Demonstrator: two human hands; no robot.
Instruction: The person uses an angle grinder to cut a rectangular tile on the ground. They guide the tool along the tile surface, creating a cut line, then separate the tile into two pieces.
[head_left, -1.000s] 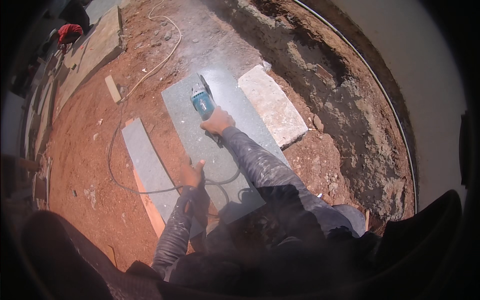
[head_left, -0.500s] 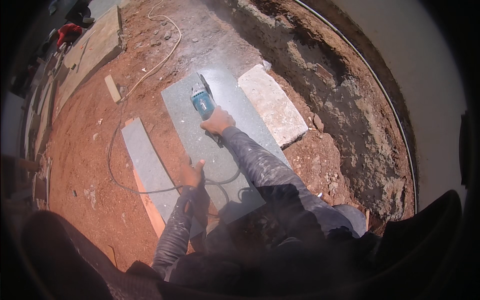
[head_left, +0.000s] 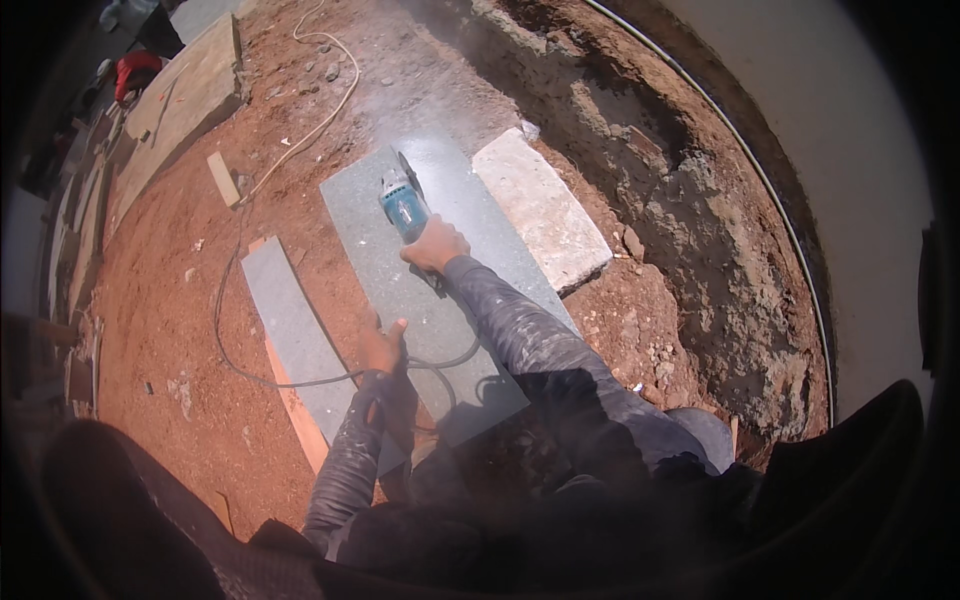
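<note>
A: Nearest items first. What of your left hand (head_left: 379, 351)?
B: One, bare, between the narrow grey strip (head_left: 298, 330) and the broad grey slab (head_left: 440, 330). Thumb up, apart from the fingers; the fingers are blurred, and whether they close on anything, I cannot tell. A dark cable (head_left: 290, 385) passes at your wrist. An orange-toned board (head_left: 300, 432) shows along the strip's left edge.

A: Your right hand (head_left: 436, 245)?
B: One, bare, farther out over the slab, wrapped around the rear body of a blue angle grinder (head_left: 405, 207).

A: The grinder's place and bearing?
B: Over the far half of the slab. Head and disc away from you, tail toward your forearm. Long axis running outward with a slight lean to your left, roughly in line with the slab's own length. Disc seen nearly edge-on, at the right of the head; its contact with the stone is hard to make out. Pale dust to the right of it and hazing beyond.

A: Farther items?
B: Pale rough block (head_left: 545, 215), just beside the slab on your right. Short wood offcut (head_left: 223, 180) on the red soil, left. Pale cord (head_left: 350, 92) winding outward. Far left, a person in red (head_left: 136, 68), bent low.
</note>
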